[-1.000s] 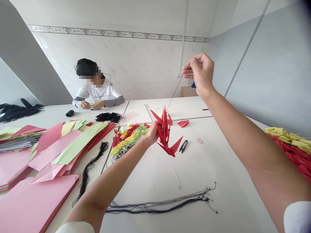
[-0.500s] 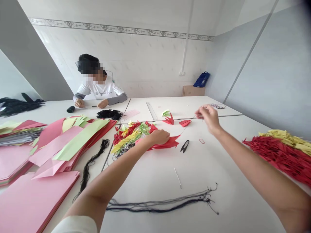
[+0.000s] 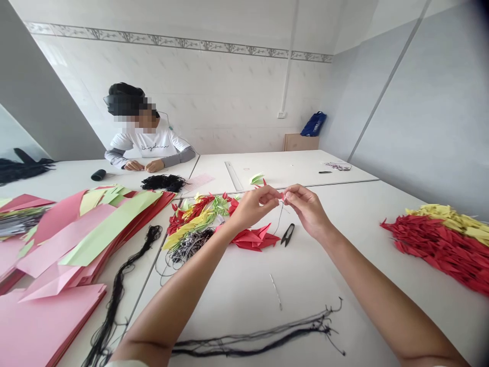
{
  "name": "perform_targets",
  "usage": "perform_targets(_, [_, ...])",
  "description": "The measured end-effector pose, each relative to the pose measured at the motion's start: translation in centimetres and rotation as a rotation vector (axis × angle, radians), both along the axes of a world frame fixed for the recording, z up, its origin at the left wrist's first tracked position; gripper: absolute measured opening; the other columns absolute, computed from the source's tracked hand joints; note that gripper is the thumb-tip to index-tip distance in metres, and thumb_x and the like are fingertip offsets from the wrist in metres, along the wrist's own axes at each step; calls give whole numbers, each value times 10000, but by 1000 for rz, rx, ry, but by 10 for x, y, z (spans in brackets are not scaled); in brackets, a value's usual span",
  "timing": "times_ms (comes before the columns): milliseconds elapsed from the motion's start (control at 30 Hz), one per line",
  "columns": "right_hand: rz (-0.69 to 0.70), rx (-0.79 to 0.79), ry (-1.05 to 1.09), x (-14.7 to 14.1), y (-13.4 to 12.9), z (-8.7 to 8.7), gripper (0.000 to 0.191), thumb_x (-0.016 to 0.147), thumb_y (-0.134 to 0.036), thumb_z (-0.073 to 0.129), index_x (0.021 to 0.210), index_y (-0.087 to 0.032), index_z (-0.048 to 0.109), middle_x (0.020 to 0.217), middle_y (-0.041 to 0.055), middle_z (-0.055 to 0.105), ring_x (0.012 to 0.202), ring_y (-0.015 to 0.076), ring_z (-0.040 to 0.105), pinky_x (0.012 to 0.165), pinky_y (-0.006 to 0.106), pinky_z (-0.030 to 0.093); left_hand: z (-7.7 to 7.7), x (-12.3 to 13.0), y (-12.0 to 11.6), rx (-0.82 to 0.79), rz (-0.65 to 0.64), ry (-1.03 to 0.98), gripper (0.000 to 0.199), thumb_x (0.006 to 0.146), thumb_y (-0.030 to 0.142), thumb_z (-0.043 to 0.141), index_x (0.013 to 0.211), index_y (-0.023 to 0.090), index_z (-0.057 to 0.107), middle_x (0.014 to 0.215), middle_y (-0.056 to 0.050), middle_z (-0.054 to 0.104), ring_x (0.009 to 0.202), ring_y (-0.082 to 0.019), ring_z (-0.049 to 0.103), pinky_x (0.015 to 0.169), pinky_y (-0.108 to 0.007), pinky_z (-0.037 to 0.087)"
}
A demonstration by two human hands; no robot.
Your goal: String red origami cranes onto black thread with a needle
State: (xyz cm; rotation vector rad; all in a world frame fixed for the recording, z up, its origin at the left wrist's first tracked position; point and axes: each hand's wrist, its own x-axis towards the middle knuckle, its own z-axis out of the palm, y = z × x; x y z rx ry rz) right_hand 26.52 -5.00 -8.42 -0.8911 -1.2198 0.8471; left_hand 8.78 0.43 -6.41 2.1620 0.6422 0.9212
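My left hand (image 3: 256, 205) and my right hand (image 3: 307, 210) meet above the table, fingertips pinched together at a small red folded paper piece (image 3: 283, 197), mostly hidden by the fingers. A thin dark thread (image 3: 280, 216) hangs beneath them. Just below my left hand lie red folded paper cranes (image 3: 254, 238). Thread snips (image 3: 288, 235) rest beside these, under my right hand. Left of my left wrist is a heap of red, yellow and green folded paper (image 3: 204, 211), with a tangle of grey-black cord (image 3: 191, 245). A needle (image 3: 275, 292) lies nearer to me.
Black threads (image 3: 260, 345) stretch along the front, and a black thread bundle (image 3: 118, 285) lies left. Stacked coloured paper (image 3: 57, 316) covers the left side. Red folded pieces (image 3: 431, 250) are piled right. A ruler (image 3: 231, 176) lies farther back. A co-worker (image 3: 148, 140) sits across.
My left hand has left the red cranes and moved up and right. My right hand has come down and left to meet it. The co-worker's hands have drawn together.
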Motion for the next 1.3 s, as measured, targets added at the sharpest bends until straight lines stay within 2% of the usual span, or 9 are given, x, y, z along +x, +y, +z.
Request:
perform_targets(200, [-40,150,-159,-12,-1,15,134,844,-409,738,852,-278,709,843,12,677,837,187,642,797,343,541,20,-22,-9,122,72,-30,96,897,231,589,873,202,678,819,1,710,777,-137,630,773,-269,490])
perform_targets(433, [-170,253,-265,-24,-13,17,72,901,-301,689,846,-255,688,858,17,699,889,197,669,810,359,547,27,-34,-19,429,214,-25,56,883,171,597,840,207,604,814,21,635,717,-106,553,695,-252,440])
perform_targets(533, [-213,341,-330,-29,-16,16,79,912,-218,666,835,-233,668,847,16,703,904,191,675,804,350,540,29,-33,-24,480,258,35,87,866,189,624,795,203,575,736,52,607,660,-90,521,699,-264,417])
perform_targets(667, [-285,453,-408,-32,-18,16,126,899,-132,654,818,-226,631,823,6,694,843,176,664,769,352,535,28,-29,-28,416,283,127,92,846,213,643,767,205,596,724,62,639,627,-84,518,640,-261,382])
perform_targets(800, [-332,549,-461,-32,-20,18,153,889,-85,647,834,-225,621,824,4,693,826,172,665,759,360,541,26,-26,-28,299,268,132,34,841,209,640,809,220,638,777,55,660,658,-91,527,619,-249,383])
perform_targets(933, [-346,588,-493,-32,-19,18,161,889,-66,635,861,-224,628,834,8,696,824,171,661,740,358,542,25,-24,-26,206,220,107,39,843,191,636,813,216,643,792,50,675,678,-93,527,640,-247,398])
perform_targets(1300, [-405,701,-593,-32,-16,16,215,865,-8,628,896,-220,626,836,18,709,818,177,665,723,363,551,28,-25,-23,89,174,67,83,851,186,614,796,205,673,779,42,684,670,-86,526,650,-252,406])
